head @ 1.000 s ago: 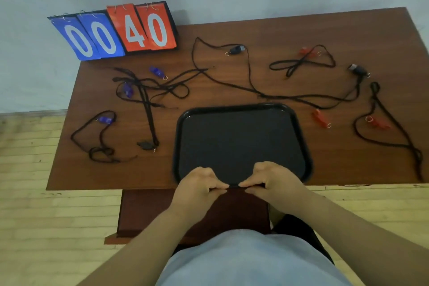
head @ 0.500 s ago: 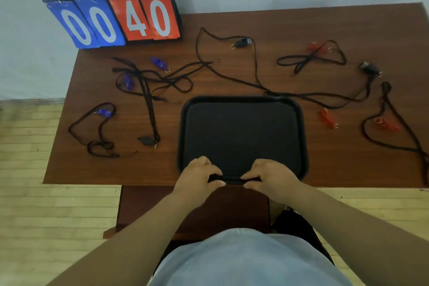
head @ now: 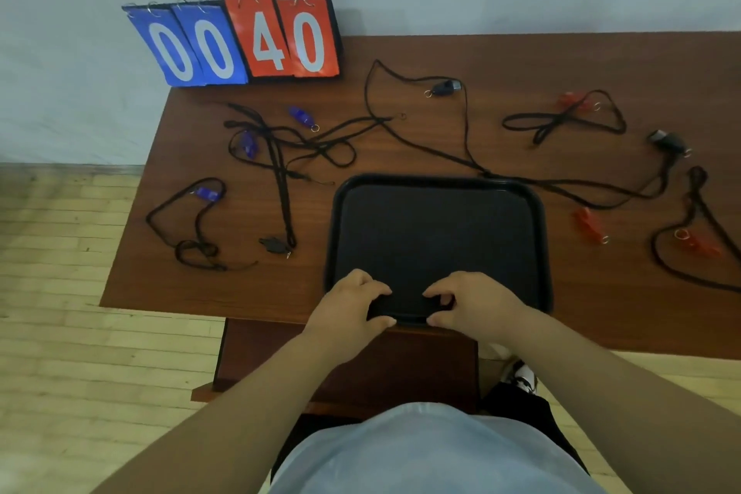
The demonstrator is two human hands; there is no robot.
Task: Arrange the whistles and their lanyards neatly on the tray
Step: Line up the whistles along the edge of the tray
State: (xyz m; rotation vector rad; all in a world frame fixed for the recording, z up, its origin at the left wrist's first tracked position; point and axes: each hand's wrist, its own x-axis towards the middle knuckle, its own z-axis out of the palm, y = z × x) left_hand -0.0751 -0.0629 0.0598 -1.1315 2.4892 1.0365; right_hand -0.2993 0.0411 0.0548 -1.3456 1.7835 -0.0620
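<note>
A black tray [head: 437,182] lies on the brown table's near edge, with nothing on it. My left hand [head: 347,303] and my right hand [head: 473,301] both grip its near rim, thumbs under and fingers curled over. Whistles on black lanyards lie scattered around it: blue whistles [head: 301,115] [head: 248,143] [head: 208,193] at the left, a black whistle [head: 276,244] near the tray's left side, another black whistle [head: 446,86] at the back, red whistles [head: 589,223] [head: 699,245] [head: 571,99] and a black one [head: 669,140] at the right.
A flip scoreboard [head: 236,40] showing 00 and 40 stands at the table's back left corner against the wall. The table [head: 601,293] ends just under my hands; wooden floor lies to the left and below.
My hands have spread apart on the tray's near rim, and the tray has slid slightly away from me onto the table. The camera view has shifted.
</note>
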